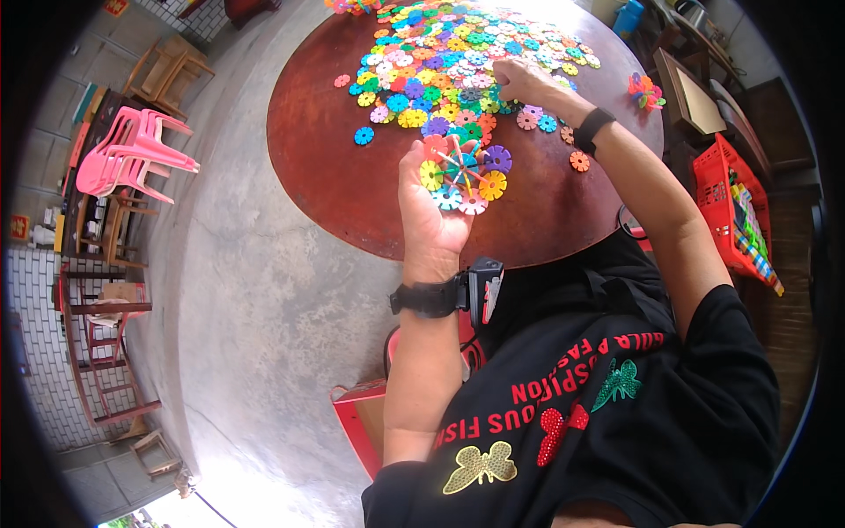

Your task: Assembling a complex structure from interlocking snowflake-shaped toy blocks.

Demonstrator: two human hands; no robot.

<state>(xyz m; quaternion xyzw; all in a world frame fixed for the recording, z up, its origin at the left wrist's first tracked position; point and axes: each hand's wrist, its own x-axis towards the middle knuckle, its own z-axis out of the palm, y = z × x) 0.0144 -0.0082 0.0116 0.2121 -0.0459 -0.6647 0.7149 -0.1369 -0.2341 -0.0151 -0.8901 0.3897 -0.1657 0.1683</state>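
Note:
My left hand [429, 207] holds up a wheel-shaped cluster of coloured plastic snowflake discs [464, 176], joined around a centre, over the near part of a round dark-red table [352, 176]. My right hand [525, 84] reaches farther out, fingers down on the edge of a big heap of loose discs [458, 62] in pink, yellow, green, blue and orange. Whether it has pinched a disc is hidden. A few stray discs [363, 135] lie apart from the heap. Both wrists wear black bands.
A small finished disc cluster [645, 90] sits at the table's right edge. A red crate [735, 220] with bright items stands to the right, pink stacked plastic chairs [132, 154] and wooden stools to the left on the concrete floor. A red stool [361, 418] is below.

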